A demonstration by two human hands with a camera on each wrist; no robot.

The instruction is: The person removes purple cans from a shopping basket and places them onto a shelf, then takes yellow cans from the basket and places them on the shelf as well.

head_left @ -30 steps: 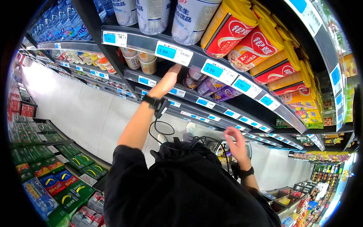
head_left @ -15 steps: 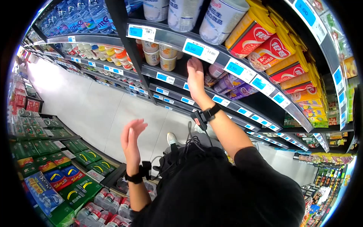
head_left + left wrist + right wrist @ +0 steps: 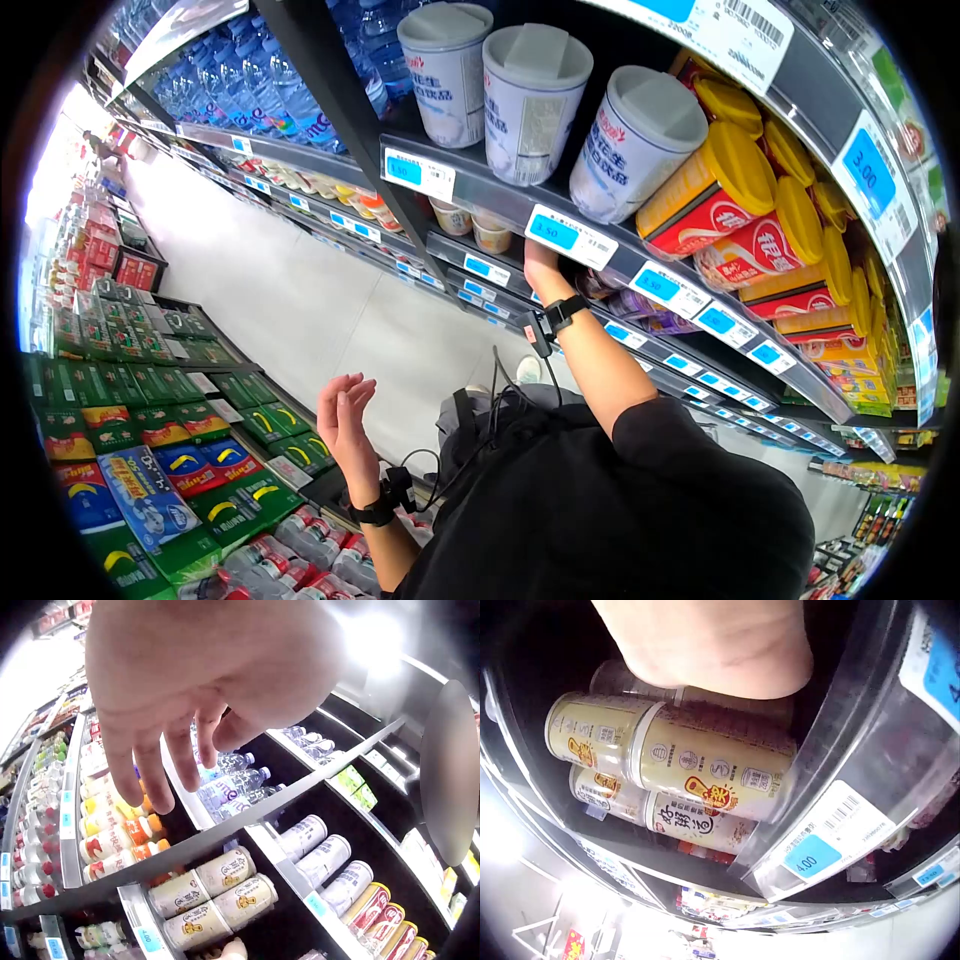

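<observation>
My right hand [image 3: 541, 266] reaches into the lower shelf, under the price label of the shelf above. Its fingers are hidden in the head view; only its heel shows over cream porridge cans [image 3: 712, 761] in the right wrist view. Those cans are stacked on one another behind a clear shelf edge [image 3: 840, 750]. Whether the right hand holds anything, I cannot tell. My left hand [image 3: 345, 425] is raised at the lower left, apart from the shelves. In the left wrist view its fingers [image 3: 154, 769] hang loosely bent with nothing in them.
Above the right arm, large white lidded cans [image 3: 535, 105] and yellow-lidded red cans [image 3: 720, 190] line the upper shelf. Water bottles [image 3: 270, 85] stand beyond the black upright. Green drink cartons [image 3: 240, 510] and packs of bottles are stacked at lower left.
The left hand has drawn back from the shelf to the lower left. The right hand has come up from the lower right and gone deeper into the lower shelf. The view has shifted.
</observation>
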